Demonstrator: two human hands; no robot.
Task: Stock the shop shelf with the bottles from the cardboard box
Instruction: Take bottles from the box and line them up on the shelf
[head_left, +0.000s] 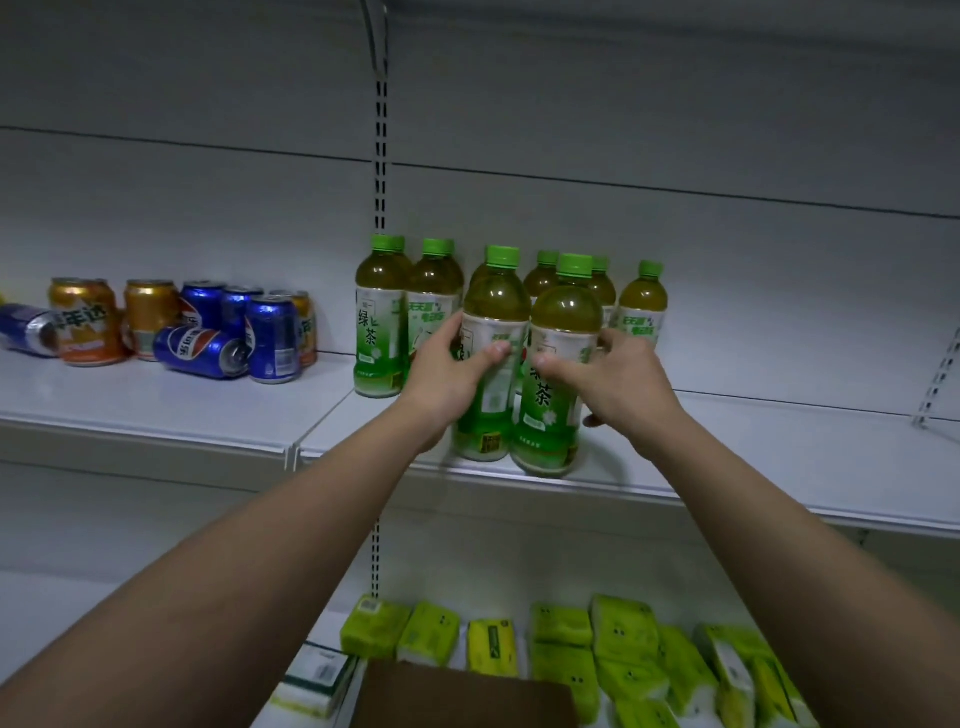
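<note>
Left hand (451, 374) wrapping left bottle (491, 358), right hand (608, 382) wrapping right bottle (558, 374) mid-label; full, likely heavy, slick plastic, gripping labels safest.

Dim white back panel (675, 130) behind slotted upright (381, 156).

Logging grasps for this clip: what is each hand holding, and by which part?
Left hand grips one green tea bottle at its label; right hand grips the neighbouring bottle likewise.
</note>
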